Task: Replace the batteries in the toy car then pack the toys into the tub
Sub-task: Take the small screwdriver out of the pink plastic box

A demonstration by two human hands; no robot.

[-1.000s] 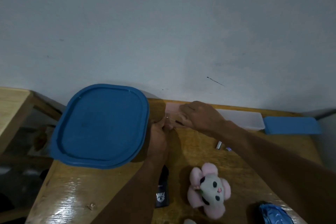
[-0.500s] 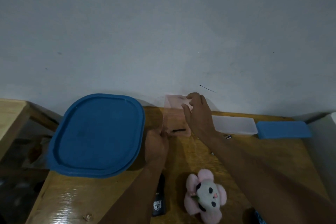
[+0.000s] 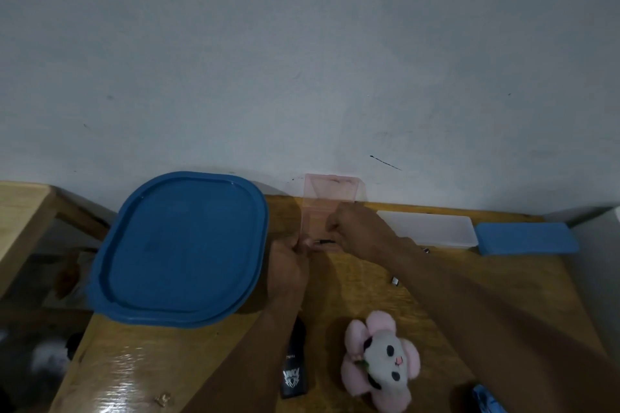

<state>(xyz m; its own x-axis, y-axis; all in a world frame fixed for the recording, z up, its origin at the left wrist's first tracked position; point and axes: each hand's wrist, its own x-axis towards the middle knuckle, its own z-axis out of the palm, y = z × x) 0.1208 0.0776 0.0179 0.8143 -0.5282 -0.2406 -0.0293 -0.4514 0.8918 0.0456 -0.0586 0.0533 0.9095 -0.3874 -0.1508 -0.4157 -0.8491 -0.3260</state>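
Observation:
A small clear pink box (image 3: pixel 315 221) stands at the wall with its lid (image 3: pixel 330 188) tipped up and open. My left hand (image 3: pixel 290 260) pinches the box's near left corner. My right hand (image 3: pixel 352 228) reaches into the box, fingers curled on a thin dark tool (image 3: pixel 323 241) lying at its near edge. The big tub with the blue lid (image 3: pixel 181 245) sits to the left. A pink and grey plush toy (image 3: pixel 380 365) lies near me. A blue toy car (image 3: pixel 486 401) only shows at the bottom edge. Two small batteries (image 3: pixel 395 280) lie by my right forearm.
A black flat object (image 3: pixel 295 375) lies under my left forearm. A white tray (image 3: pixel 426 228) and a blue lid (image 3: pixel 526 238) sit at the back right against the wall. The wooden table (image 3: pixel 134 362) ends at left, beside another table (image 3: pixel 20 221).
My right hand let the pink lid stand open and dropped from its top edge into the box, onto the thin dark tool. My left hand stayed at the box's corner.

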